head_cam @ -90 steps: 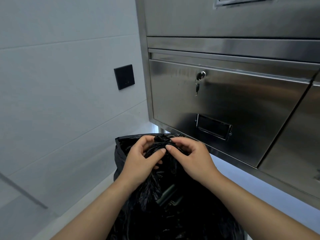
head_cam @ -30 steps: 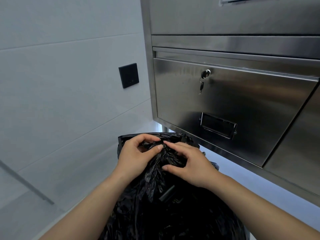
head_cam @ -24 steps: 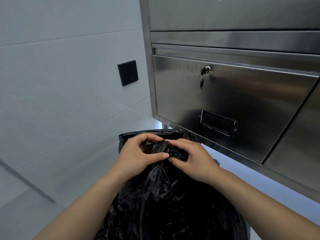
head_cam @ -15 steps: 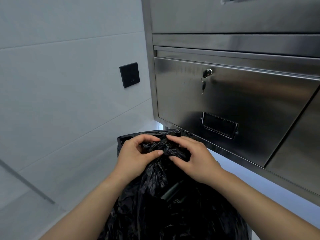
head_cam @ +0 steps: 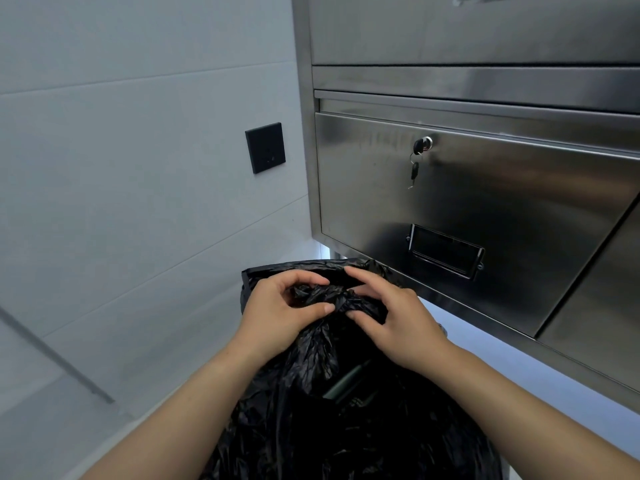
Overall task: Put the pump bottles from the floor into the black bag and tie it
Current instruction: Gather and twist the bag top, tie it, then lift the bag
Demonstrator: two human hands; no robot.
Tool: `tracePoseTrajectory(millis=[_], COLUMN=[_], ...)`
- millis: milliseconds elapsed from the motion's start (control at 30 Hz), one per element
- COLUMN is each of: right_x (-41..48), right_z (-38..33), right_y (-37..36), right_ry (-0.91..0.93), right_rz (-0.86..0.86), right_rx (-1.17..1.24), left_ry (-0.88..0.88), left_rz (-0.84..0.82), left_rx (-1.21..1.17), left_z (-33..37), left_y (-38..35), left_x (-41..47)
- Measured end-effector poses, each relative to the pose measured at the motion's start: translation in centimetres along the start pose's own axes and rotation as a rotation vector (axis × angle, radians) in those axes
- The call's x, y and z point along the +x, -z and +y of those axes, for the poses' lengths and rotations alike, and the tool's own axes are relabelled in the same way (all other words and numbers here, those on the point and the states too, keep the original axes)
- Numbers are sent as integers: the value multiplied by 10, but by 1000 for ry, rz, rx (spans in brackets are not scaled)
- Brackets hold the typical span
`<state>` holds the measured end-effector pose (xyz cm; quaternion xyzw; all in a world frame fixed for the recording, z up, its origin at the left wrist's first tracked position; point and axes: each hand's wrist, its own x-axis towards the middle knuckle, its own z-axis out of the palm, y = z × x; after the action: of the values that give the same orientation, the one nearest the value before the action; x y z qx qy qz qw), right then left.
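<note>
Pinching black bag (head_cam: 346,427) neck, fingers of left hand (head_cam: 277,317) & right hand (head_cam: 398,327) curled; steel cabinet (head_cam: 502,237) w/ key (head_cam: 414,173) close behind.

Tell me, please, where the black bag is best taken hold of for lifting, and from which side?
Grip the black bag at its gathered neck, coming from above. The plastic is bunched narrow there, where the left hand and right hand pinch it; the body below is wide, slack and probably hard to hold.
</note>
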<state>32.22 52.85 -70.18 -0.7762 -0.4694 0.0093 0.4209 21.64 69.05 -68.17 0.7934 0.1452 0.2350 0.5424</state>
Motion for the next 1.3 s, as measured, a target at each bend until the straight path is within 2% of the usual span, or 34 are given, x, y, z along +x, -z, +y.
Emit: tracePoseTrajectory(millis=[133,267,467,633,933,1167,1300], right_x=[3,5,4,6,9,8,9], right_z=[-3,-5,-7,-6,-6,-7,-8], right_y=[0,0,-2,-1,0,6,7], right_ry=[-2,12,-17,-78,-126,-108,-107], right_rz=[19,-1,-31,-38,-87,-180,-176], right_rx=[23,71,294,379,319,194,213], left_ry=[-46,-137,-130,-136,-108,-108,-96], left_rz=[-36,-67,-71,-75,-135,-204,-221], left_rx=[21,178,172,147,50,146,126], left_z=[-3,-8,-13,-13,-13,-10,-9], left_y=[3,1,0,0,-3,3,3], left_x=[0,0,1,2,0,1,1])
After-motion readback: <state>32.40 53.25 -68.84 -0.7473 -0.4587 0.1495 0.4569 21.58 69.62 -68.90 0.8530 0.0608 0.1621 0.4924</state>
